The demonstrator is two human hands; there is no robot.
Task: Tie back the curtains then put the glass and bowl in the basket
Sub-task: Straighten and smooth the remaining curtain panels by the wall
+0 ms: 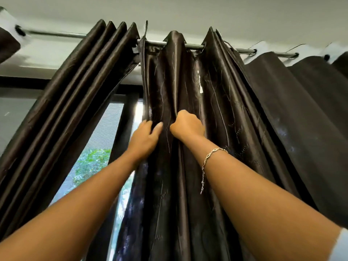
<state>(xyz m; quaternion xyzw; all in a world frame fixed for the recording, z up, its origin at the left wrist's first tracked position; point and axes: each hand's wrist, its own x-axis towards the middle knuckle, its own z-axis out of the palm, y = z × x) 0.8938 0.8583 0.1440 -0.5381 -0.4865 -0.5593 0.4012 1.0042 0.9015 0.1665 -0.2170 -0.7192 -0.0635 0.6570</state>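
Observation:
Two dark brown satin curtains hang from a metal rod [194, 46] near the ceiling. The left curtain [75, 102] is bunched into tight pleats and pulled aside. The right curtain [235, 113] still spreads to the right. My left hand [146, 137] grips the right curtain's inner edge, fingers wrapped round the fabric. My right hand [186, 125], with a bracelet on the wrist, is clenched on a fold of the same curtain just to the right. The glass, bowl and basket are out of view.
Between the curtains a window [105, 140] with a dark frame shows green foliage outside. The white ceiling [188, 12] is close above the rod. A white bracket [13, 25] holds the rod at the far left.

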